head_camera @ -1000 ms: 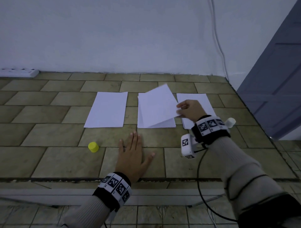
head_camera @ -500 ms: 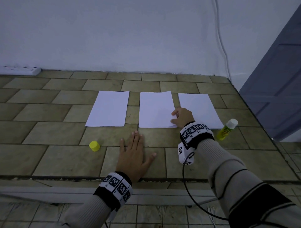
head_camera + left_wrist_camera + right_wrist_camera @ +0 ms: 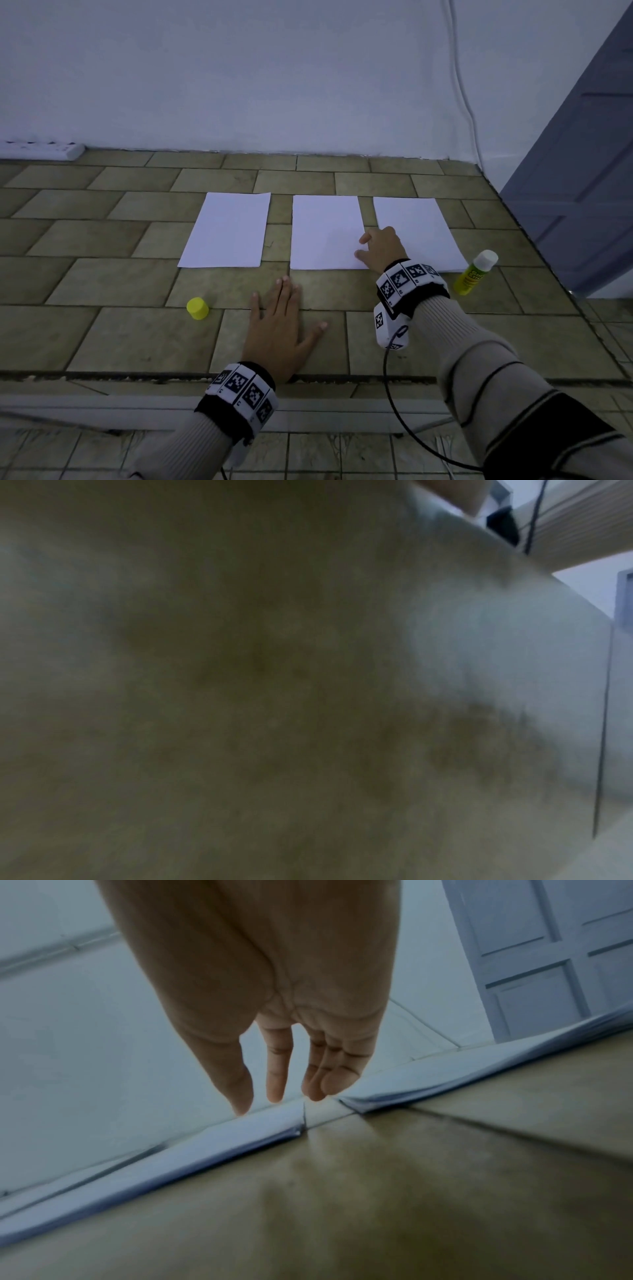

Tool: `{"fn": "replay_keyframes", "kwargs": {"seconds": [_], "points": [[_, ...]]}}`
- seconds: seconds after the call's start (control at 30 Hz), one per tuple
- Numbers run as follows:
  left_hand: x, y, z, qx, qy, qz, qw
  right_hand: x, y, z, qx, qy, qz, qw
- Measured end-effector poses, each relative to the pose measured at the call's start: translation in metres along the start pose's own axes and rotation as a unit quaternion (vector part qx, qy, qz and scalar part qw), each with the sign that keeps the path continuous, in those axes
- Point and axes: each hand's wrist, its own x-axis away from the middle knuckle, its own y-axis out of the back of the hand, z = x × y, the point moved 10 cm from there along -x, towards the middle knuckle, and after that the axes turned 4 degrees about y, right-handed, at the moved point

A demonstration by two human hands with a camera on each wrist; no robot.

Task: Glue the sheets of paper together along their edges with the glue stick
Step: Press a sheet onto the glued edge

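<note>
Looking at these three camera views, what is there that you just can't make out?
- Left wrist view: almost wholly blurred against the tiled floor; the left hand does not show there.
- Head view: the label on the glue stick is too small to read.
- Head view: the right hand covers the near corners of the middle sheet and the right sheet.
- No view shows whether any glue is on the paper.

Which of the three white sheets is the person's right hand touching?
The middle sheet: the right hand rests its fingertips on that sheet's near right corner. The left sheet lies untouched, and the right sheet lies beside the hand.
</note>
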Motion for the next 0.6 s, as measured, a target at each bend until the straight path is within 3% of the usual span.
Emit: {"fn": "replay_keyframes", "kwargs": {"seconds": [0.13, 0.23, 0.33, 0.43, 0.5, 0.6], "points": [[-0.003, 0.003, 0.004, 0.043, 0.009, 0.005, 0.999, 0.027, 0.042, 0.015, -0.09, 0.075, -0.105, 0.988], [-0.002, 0.016, 0.004, 0.135, 0.022, 0.038, 0.99, 0.061, 0.089, 0.02, -0.131, 0.152, -0.221, 0.954], [0.0, 0.051, -0.001, 0.256, 0.022, 0.027, 0.966, 0.093, 0.127, 0.007, -0.126, 0.179, -0.334, 0.917], [-0.006, 0.091, -0.004, 0.272, 0.009, 0.003, 0.962, 0.115, 0.151, -0.02, -0.13, 0.147, -0.429, 0.882], [-0.021, 0.111, 0.009, 0.277, 0.039, -0.016, 0.96, 0.123, 0.157, -0.045, -0.116, 0.088, -0.466, 0.873], [-0.053, 0.12, 0.048, 0.222, 0.112, -0.03, 0.968, 0.122, 0.148, -0.084, -0.188, 0.004, -0.45, 0.873]]}}
